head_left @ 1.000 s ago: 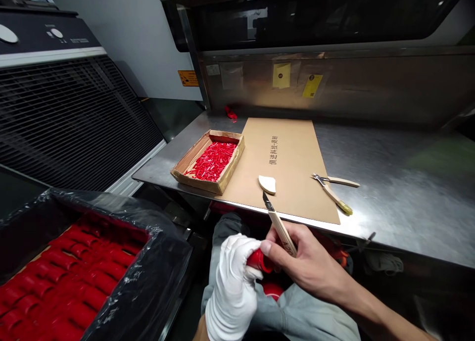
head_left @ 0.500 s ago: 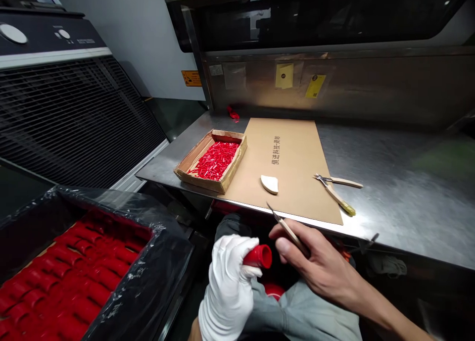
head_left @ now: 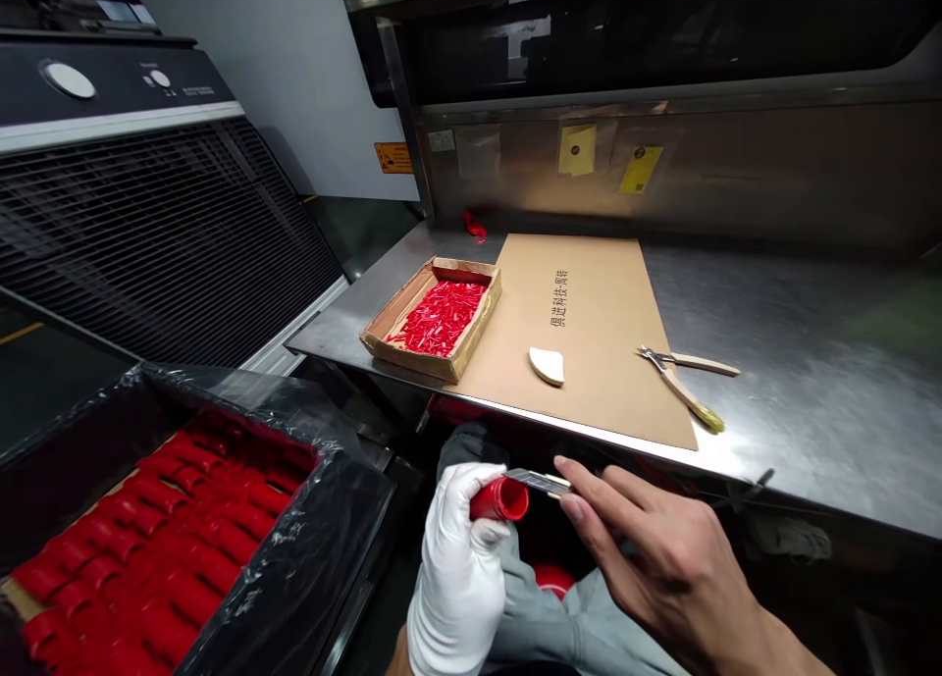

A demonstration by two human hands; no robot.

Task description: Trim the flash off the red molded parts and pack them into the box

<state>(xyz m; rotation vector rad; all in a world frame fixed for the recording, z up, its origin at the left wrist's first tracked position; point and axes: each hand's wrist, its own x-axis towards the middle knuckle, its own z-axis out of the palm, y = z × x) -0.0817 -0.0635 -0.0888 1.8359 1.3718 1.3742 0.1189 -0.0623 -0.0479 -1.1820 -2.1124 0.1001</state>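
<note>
My left hand (head_left: 460,568), in a white glove, is wrapped round a red tube (head_left: 498,499) with its open end facing right. My bare right hand (head_left: 648,539) pinches a knife (head_left: 541,480), whose blade lies at the upper rim of the tube's opening. Beyond the hands, a shallow cardboard box (head_left: 478,338) on the bench holds many small red pieces (head_left: 444,315). A white curved block (head_left: 547,365) rests on a cardboard sheet (head_left: 603,333), and pliers (head_left: 681,382) lie across the sheet's right edge.
At the lower left, a bin lined with black plastic (head_left: 324,529) holds many red tubes (head_left: 183,539). The metal bench (head_left: 824,391) extends to the right. A slatted machine (head_left: 147,234) stands at the left. A red scrap (head_left: 475,227) lies near the bench's back.
My right hand has turned the knife, bringing its blade from above and apart from the tube to the tube's rim. The camera view has shifted slightly left.
</note>
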